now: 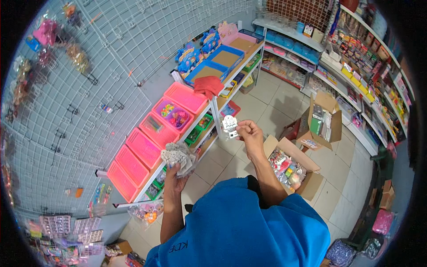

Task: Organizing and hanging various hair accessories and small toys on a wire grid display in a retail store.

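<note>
A bunch of small white printed packets (178, 157) rests in my left hand (176, 178), held near the front edge of the shelf. Between the thumb and fingers of my right hand (249, 135) is one white card packet (230, 126) with black printing, raised over the tiled floor. Left of my hands, several pink plastic baskets (138, 147) stand in a row on the shelf. Two compartments of a purple tray (172, 113) hold small colourful pieces. Folded red cloth (208, 86) lies at the shelf's upright post.
An open cardboard box (312, 187) of bagged goods sits on the floor to my right, with another carton (322, 120) beyond it. Wire grid panels (110, 66) with hooks cover the wall. Stocked shelves (353, 80) curve along the right. Blue display trays (227, 56) stand further along.
</note>
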The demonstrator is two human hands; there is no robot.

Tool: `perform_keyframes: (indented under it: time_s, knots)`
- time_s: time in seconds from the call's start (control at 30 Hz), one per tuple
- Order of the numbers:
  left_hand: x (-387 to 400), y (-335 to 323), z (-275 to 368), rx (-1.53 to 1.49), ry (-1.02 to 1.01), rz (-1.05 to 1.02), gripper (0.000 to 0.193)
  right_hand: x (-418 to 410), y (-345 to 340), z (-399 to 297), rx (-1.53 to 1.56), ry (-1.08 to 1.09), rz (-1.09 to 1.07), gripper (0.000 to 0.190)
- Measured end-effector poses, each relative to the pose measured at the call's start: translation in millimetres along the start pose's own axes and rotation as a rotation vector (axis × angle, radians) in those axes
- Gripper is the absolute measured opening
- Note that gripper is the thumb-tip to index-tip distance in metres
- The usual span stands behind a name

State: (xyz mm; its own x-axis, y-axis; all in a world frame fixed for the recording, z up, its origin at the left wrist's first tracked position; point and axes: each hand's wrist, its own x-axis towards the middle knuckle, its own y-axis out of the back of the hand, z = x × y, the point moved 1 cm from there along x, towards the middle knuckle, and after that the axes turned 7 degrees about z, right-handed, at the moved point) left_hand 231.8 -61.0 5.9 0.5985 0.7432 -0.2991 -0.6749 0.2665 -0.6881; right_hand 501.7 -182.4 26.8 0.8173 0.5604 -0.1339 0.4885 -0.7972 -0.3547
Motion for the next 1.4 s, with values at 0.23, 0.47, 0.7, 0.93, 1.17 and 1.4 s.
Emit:
perform_keyframes:
  time_s: [0.23, 0.47, 0.7, 0.93, 1.17, 1.4]
  knots:
    - [-4, -9, 4, -0.073, -0.011, -0.003, 0.066, -8, -16, 2, 0.012, -0.051, -0.085, 0.01]
    - [-6, -4, 0, -0.052, 0.033, -0.012, 0.067, -14, -25, 5, 0.025, -0.09, -0.133, 0.012]
    - [-4, 1, -5, -0.083, 0.053, -0.01, 0.064, -18, -27, 12, 0.007, -0.097, -0.134, 0.016]
    - [-3, 2, -8, -0.058, 0.051, -0.01, 0.065, -22, -21, 26, -0.073, -0.125, -0.161, 0.019]
    - [-16, 4, -10, -0.097, 0.038, -0.005, 0.059, -21, -28, 38, -0.173, -0.123, -0.251, 0.025]
    - [-26, 12, -11, -0.123, 0.018, 0.002, 0.058, -23, -37, 49, -0.189, -0.096, -0.325, 0.014]
